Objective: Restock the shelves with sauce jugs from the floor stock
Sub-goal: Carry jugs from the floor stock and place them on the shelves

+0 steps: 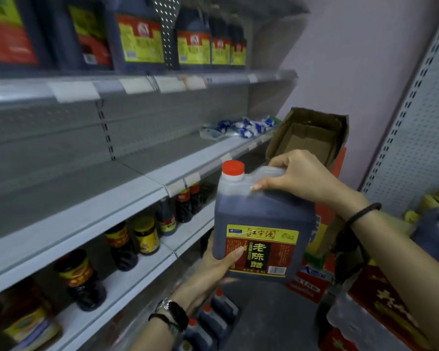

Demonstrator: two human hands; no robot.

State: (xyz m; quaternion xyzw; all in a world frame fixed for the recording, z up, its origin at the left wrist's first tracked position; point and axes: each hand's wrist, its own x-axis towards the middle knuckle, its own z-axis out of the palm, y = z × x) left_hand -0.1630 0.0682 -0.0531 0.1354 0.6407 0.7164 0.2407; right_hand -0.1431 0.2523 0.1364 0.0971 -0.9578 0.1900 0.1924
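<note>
You are holding the jug (264, 211) up in the air in front of the shelves, just beside the front lip of the bare middle shelf (74, 198) and above the floor stock (209, 317). Your right hand (302, 178) is curling round the clear handle (260, 173) behind the red cap (233, 168). Your left hand (213, 264) is cupping the bottom corner, thumb pressing on the label (261, 249); both hands are clamped on the jug. The dark liquid is filling the body almost to the shoulder, so you are probably dealing with a heavy load that is going to slosh and tug as you tilt it. The plastic walls are looking thin and smooth, likely giving a little under a squeeze and sliding in a palm. That is making the handle your surest purchase, with the underside taking the weight. The cap is looking seated, though whether it is sealed cannot be told. You are going to want the base going over the shelf lip first and level, then sliding back on the flat metal rather than dropping, since a hard knock on a corner could be splitting a seam.
</note>
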